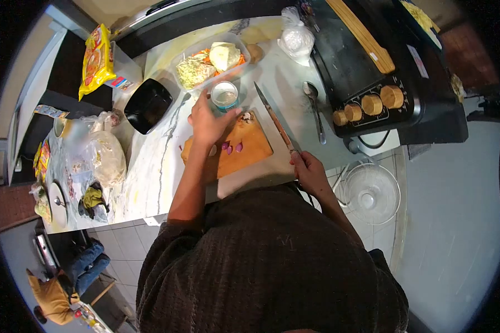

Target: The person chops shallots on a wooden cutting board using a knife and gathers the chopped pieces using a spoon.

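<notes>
My right hand [309,173] is closed round the handle of a long knife [274,117], whose blade points away from me over the counter. My left hand [210,123] reaches over the wooden cutting board [249,145] with thumb and fingers spread, close to a small clear cup [225,93]; whether it touches the cup I cannot tell. Several small purple shallots [229,149] lie on the board beside my left wrist. Some peel bits [248,116] sit at its far edge. Behind the cup, a clear plastic container [179,62] holds shredded vegetables and a piece of cabbage [224,56].
A black square bowl [148,105] stands left of the container. To the right are a spoon [315,111], a tied bag of white powder [297,39] and a black stove [353,66] with wooden knobs. Plastic bags [106,158] crowd the left counter. A fan [370,194] stands below right; a person [58,299] is at lower left.
</notes>
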